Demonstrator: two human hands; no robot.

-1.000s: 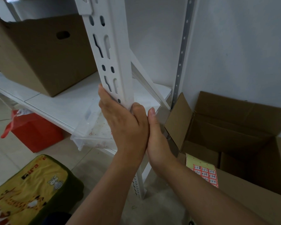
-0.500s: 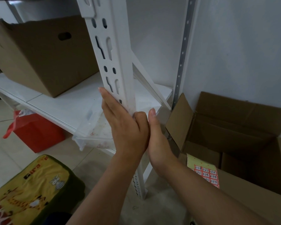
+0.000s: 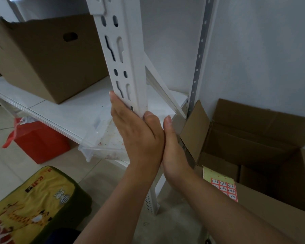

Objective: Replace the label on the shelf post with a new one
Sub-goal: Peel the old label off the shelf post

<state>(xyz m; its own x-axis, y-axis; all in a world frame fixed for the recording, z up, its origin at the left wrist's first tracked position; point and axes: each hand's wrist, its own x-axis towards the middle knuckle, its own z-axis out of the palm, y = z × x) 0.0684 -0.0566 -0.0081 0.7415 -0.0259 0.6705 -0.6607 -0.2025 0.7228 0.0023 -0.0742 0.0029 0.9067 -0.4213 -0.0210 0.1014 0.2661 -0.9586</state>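
The white slotted shelf post [image 3: 130, 55] rises through the middle of the view. My left hand [image 3: 139, 134] grips it at shelf height, fingers flat along its left face and thumb on its right edge. My right hand [image 3: 173, 147] presses against the post's right side with the thumb pointing up; its fingers are hidden behind the post and my left hand. No label shows on the bare part of the post, and my hands cover the stretch below. A yellow sheet of red-bordered number labels [image 3: 222, 185] lies on the edge of a cardboard box.
An open cardboard box [image 3: 253, 138] stands on the floor at the right against the wall. Another cardboard box [image 3: 42, 59] sits on the white shelf [image 3: 60, 110]. A clear plastic tray [image 3: 102, 145] juts from the shelf edge. On the floor are a red bag [image 3: 37, 141] and a yellow cushion [image 3: 33, 205].
Both hands stay in place on the post; only the view has shifted slightly.
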